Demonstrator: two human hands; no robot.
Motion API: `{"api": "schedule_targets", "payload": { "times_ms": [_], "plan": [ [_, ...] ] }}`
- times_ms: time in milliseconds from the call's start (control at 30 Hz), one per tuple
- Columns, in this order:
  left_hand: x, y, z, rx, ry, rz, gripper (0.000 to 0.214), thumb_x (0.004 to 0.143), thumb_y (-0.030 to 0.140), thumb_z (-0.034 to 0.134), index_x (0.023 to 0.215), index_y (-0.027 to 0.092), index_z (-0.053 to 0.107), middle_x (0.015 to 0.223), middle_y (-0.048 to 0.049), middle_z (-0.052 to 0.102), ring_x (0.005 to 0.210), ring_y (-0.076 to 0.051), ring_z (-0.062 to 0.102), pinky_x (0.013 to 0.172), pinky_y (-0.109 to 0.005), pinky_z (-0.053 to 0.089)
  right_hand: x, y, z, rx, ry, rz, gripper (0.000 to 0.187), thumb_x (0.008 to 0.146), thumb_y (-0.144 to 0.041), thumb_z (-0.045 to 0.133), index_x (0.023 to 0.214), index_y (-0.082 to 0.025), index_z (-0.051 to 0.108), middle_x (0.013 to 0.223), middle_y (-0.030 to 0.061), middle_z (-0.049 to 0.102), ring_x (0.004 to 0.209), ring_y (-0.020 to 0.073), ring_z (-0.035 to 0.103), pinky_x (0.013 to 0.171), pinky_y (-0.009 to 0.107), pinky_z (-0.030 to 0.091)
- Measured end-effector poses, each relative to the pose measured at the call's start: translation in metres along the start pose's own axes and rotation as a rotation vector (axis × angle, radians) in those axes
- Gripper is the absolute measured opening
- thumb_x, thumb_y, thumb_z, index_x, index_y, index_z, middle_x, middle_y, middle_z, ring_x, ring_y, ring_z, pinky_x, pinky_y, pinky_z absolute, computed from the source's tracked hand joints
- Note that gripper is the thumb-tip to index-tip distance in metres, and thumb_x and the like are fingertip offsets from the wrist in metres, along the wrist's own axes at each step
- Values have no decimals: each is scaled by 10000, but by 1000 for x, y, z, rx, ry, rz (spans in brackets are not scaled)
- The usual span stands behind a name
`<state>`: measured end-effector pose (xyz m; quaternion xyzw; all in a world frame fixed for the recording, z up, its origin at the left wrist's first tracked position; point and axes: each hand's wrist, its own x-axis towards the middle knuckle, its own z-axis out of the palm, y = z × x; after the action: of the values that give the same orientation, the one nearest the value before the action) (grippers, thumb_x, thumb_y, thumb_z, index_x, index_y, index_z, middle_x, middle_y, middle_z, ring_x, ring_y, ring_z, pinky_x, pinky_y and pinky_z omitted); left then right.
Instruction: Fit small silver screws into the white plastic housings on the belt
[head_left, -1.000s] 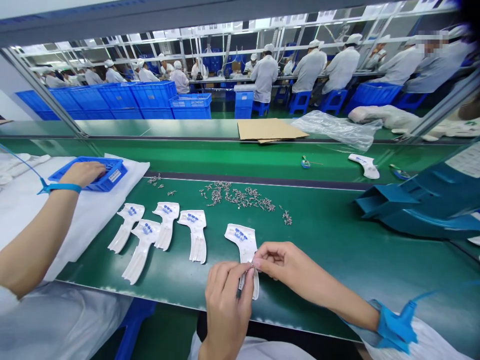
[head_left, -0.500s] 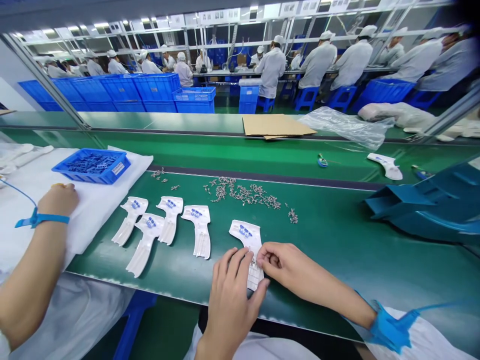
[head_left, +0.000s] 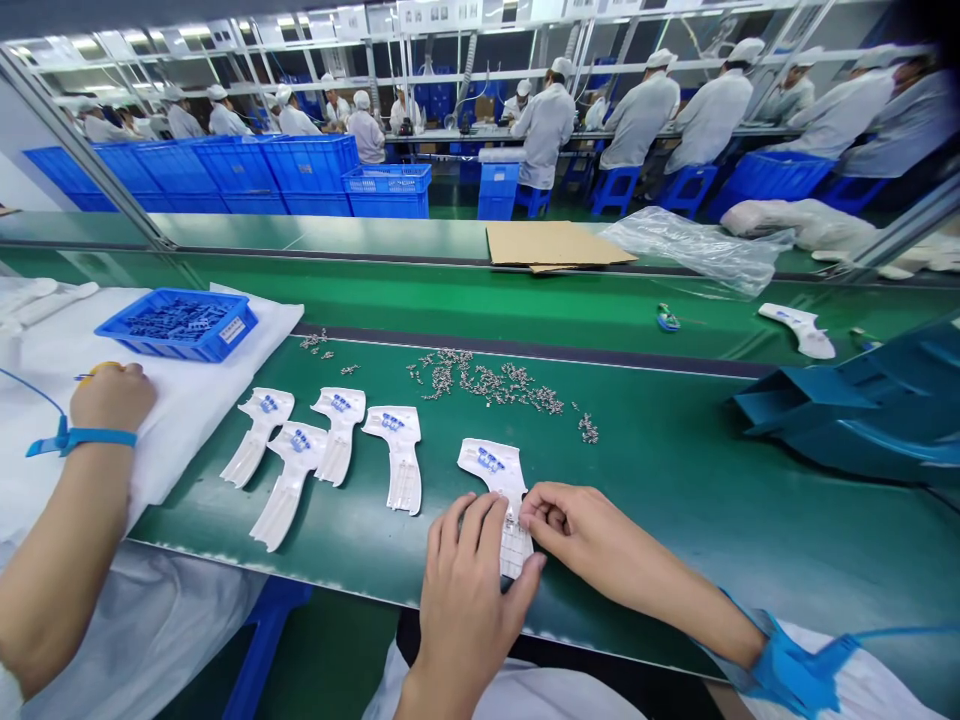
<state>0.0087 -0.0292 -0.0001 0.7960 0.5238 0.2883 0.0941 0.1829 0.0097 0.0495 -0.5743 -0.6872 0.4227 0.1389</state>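
A white plastic shell (head_left: 491, 465) with a blue label lies on the green belt just in front of me. My left hand (head_left: 469, 590) rests flat on its narrow handle end, fingers stretched and slightly spread. My right hand (head_left: 577, 530) is curled with thumb and fingertips pinched together against the shell's right edge; what they pinch is hidden. Several more white shells (head_left: 337, 440) lie in a row to the left. Small metal screws (head_left: 495, 380) are scattered behind them.
A co-worker's fist (head_left: 112, 397) with a blue wrist strap rests on white foam at left, near a blue tray (head_left: 180, 325) of small parts. A blue chute (head_left: 847, 410) stands at right. Cardboard (head_left: 551, 243), a plastic bag (head_left: 697, 245) and another shell (head_left: 799, 328) lie beyond.
My left hand went from pinching at the shell's handle to lying flat on it. The co-worker's hand left the blue tray and came down on the foam. The far shell drifted right.
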Motion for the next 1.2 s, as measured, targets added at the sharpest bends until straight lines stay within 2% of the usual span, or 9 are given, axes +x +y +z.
{"api": "schedule_targets", "payload": {
  "times_ms": [233,367,600,733,800,867,967,1100,1200],
  "plan": [
    [2,1,2,-1,14,3,411,920,301,611,1302,172,535,1254,-113,648,1190,-290,576,969,-430,483,-1,3,7,-28,48,35,87,922,-321,511,869,-253,519,788,-5,658,661,175,596,597,269,404],
    [2,1,4,-6,26,1,410,914,270,617,1301,169,526,1246,-113,654,1167,-289,591,966,-435,479,2,8,10,49,66,37,127,919,-321,508,853,-263,416,739,-38,619,623,166,609,579,262,412],
    [0,-6,11,-61,77,-41,428,948,237,557,1366,187,476,1250,-127,647,1125,-259,636,903,-388,545,4,5,20,292,114,55,146,910,-348,566,922,-260,450,874,-8,661,787,173,669,672,271,492],
    [0,-6,14,-152,91,-35,433,956,229,542,1381,203,465,1292,-126,633,1161,-238,631,899,-340,564,9,9,31,404,153,46,179,887,-363,600,914,-251,462,802,-21,606,755,166,627,641,263,484],
    [2,-4,12,-157,120,-24,468,948,286,562,1396,203,455,1339,-133,607,1195,-258,608,928,-366,556,14,12,26,510,155,35,221,860,-379,637,876,-241,466,777,-24,595,748,163,621,633,255,483],
    [6,-4,6,-117,152,-16,497,946,321,548,1416,200,439,1400,-140,561,1246,-286,563,961,-412,532,23,17,9,639,179,45,294,812,-416,695,862,-234,470,784,-19,617,721,158,628,603,245,484],
    [11,-16,-7,14,220,-54,433,964,272,487,1394,226,468,1437,-118,532,1305,-304,496,1008,-477,469,53,31,-42,742,292,84,335,762,-429,737,885,-224,502,818,12,679,672,155,645,572,248,513],
    [9,-51,-15,192,281,-119,333,963,257,498,1290,243,561,1391,-95,581,1325,-336,467,1000,-514,429,114,53,-120,578,511,100,226,728,-301,759,808,-196,576,760,51,708,697,182,681,640,281,576],
    [3,-74,-9,259,285,-108,303,954,267,489,1232,237,607,1352,-97,614,1293,-349,501,934,-492,462,149,66,-159,442,616,102,124,760,-245,707,780,-181,603,787,77,722,759,201,695,710,303,581]
  ]
}}
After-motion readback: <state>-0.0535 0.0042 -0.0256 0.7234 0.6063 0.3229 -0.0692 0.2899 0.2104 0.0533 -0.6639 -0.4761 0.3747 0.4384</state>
